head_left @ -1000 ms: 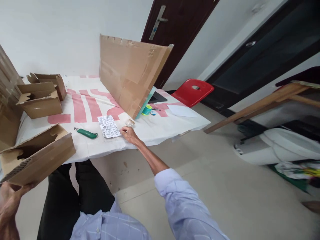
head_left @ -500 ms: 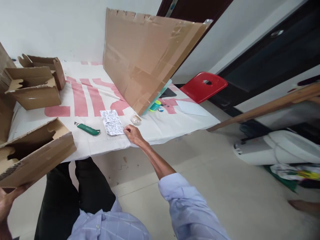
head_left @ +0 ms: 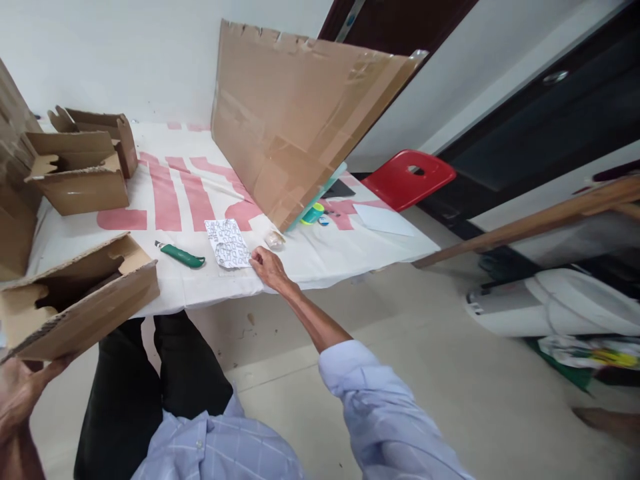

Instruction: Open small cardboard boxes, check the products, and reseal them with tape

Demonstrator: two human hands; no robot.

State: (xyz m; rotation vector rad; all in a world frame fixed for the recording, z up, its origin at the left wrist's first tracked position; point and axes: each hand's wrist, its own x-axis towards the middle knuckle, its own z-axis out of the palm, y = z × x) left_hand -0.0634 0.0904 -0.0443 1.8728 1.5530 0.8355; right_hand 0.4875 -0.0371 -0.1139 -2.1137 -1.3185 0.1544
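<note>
My left hand (head_left: 25, 393) is closed on the near lower edge of an open cardboard box (head_left: 95, 313), which tilts over the table's front left edge. My right hand (head_left: 269, 268) has its fingertips pinched at the right corner of a small white sheet of paper (head_left: 229, 245) printed with dark outlined shapes. The paper lies on the table. Left of it rests a green utility knife (head_left: 181, 255) with its blade tip showing. Just beyond my right hand sits a small crumpled clear wrapper or tape roll (head_left: 274, 239); I cannot tell which.
Two more open cardboard boxes (head_left: 85, 190) stand at the back left of the cloth-covered table (head_left: 200, 283). A large cardboard panel (head_left: 295, 113) leans upright, with a teal and yellow roll (head_left: 313, 213) beside it. A red chair (head_left: 407, 180) and a white bucket (head_left: 540, 303) are to the right.
My view has tilted, so the table and its things appear shifted slightly right and up. Both hands keep nearly the same places against the box and the paper.
</note>
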